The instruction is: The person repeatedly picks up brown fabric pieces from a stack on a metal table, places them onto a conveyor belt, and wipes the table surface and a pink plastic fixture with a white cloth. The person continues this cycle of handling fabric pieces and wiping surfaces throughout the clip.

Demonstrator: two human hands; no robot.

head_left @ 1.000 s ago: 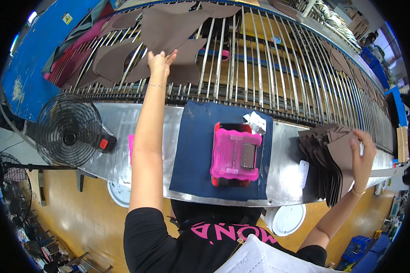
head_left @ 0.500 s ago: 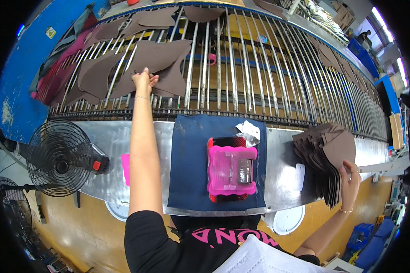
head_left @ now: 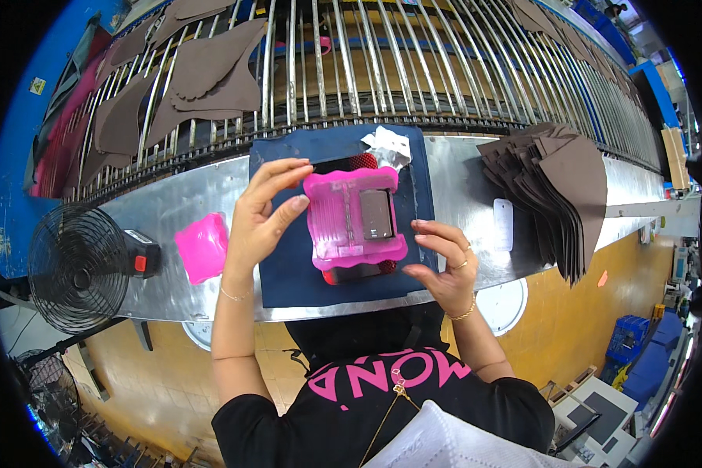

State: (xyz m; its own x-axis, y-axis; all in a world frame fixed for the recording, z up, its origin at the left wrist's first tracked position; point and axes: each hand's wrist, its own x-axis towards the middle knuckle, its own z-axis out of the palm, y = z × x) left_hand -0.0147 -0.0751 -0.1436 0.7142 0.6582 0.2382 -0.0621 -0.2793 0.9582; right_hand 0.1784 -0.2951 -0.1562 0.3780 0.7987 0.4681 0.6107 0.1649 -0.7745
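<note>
In the middle of the bench lies a pink, wavy-edged plastic tray (head_left: 331, 226) with a small dark glossy rectangular piece (head_left: 377, 214) set in its right half. It rests on a red and black patterned object (head_left: 363, 161), mostly covered by it. My left hand (head_left: 269, 207) is at the tray's left edge, fingers apart and curved; whether the fingertips touch it I cannot tell. My right hand (head_left: 447, 269) hovers just right of the tray, empty, with thumb and fingers spread. Under all this is a dark blue mat (head_left: 288, 281).
Right on the metal bench, a fanned stack of brown cut pieces (head_left: 573, 175) sits beside a white tag (head_left: 503, 225). Left are a pink wavy-edged piece (head_left: 202, 248) and a black fan (head_left: 82, 269). A rack of metal bars (head_left: 351, 74) beyond carries more brown pieces (head_left: 210, 66).
My left hand has come back from the brown pieces on the rack to the tray. My right hand has left the brown stack and moved left to the tray. The view has shifted.
</note>
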